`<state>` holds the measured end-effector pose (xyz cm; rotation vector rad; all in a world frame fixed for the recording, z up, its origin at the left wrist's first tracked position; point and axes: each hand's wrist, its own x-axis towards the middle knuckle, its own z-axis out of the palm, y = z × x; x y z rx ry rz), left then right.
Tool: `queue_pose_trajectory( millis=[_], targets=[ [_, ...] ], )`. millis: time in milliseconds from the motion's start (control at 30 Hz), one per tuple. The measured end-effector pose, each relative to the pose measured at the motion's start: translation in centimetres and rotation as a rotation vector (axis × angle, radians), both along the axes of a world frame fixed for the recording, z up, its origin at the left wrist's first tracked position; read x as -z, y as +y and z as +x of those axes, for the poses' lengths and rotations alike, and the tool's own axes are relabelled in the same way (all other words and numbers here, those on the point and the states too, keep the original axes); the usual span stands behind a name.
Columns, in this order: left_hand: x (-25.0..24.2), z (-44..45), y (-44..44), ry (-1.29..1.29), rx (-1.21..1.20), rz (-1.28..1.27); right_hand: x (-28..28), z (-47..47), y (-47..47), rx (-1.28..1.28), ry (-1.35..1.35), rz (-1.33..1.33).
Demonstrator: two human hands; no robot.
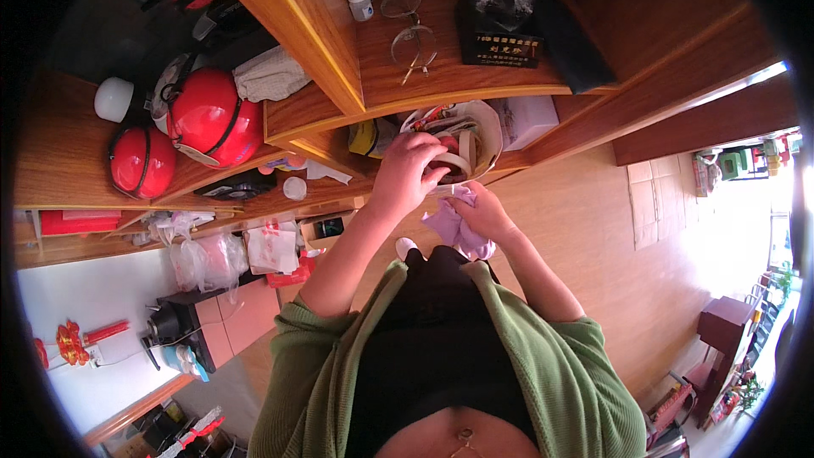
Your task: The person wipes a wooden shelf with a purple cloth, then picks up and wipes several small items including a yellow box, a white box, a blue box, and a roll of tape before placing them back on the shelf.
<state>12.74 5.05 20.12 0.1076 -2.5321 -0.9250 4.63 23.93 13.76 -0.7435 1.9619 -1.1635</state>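
My left hand (pixel 404 168) reaches over the near left rim of a round white container (pixel 491 133) on the lower shelf. Its fingers and thumb curve at a pale tape roll (pixel 453 160); whether they grip it cannot be told. A second pale ring-shaped roll (pixel 467 145) and some papers sit in the container beside it. Below the container's front edge, my right hand (pixel 481 211) holds a crumpled lilac cloth (pixel 455 222), which hangs down. The fingertips of that hand are near the container's underside, partly hidden.
Eyeglasses (pixel 413 44) and a dark trophy base (pixel 501 51) stand on the shelf above. A white box (pixel 526 122) is right of the container, a yellow packet (pixel 364 138) left. Red round objects (pixel 213 117) fill the left shelf. Plastic bags (pixel 210 261) lie lower left.
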Motion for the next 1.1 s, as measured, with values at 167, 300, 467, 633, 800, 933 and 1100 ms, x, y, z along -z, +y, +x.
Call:
queue_pose_trajectory(
  millis=[167,300,467,633,800,933,1100],
  targets=[
    [-1.4,-1.0,0.4,-0.136,-0.041,-0.203,-1.2,-0.1,0.9,-0.042,0.03,0.046],
    [-0.9,-2.4,0.6,-0.196,-0.049,-0.324,-2.3,-0.3,2.3,-0.065,-0.054,-0.02],
    [-2.3,-2.3,0.1,-0.183,-0.031,-0.017,-2.2,-2.9,4.2,-0.19,-0.06,-0.067],
    [-5.0,0.3,1.1,-0.113,-0.202,0.819,-3.4,-6.2,7.4,-0.161,-0.281,-0.153],
    [-4.4,1.9,4.5,-0.038,-0.074,1.233,-3.9,-7.4,9.5,0.513,-0.614,-0.498],
    [-3.6,1.4,8.2,-0.046,-0.119,0.839,-9.7,-6.5,6.4,0.409,-0.44,-0.779],
    [-4.2,1.2,10.7,-0.1,-0.12,0.436,-12.9,-2.9,2.6,0.077,0.518,-0.592]
  ],
)
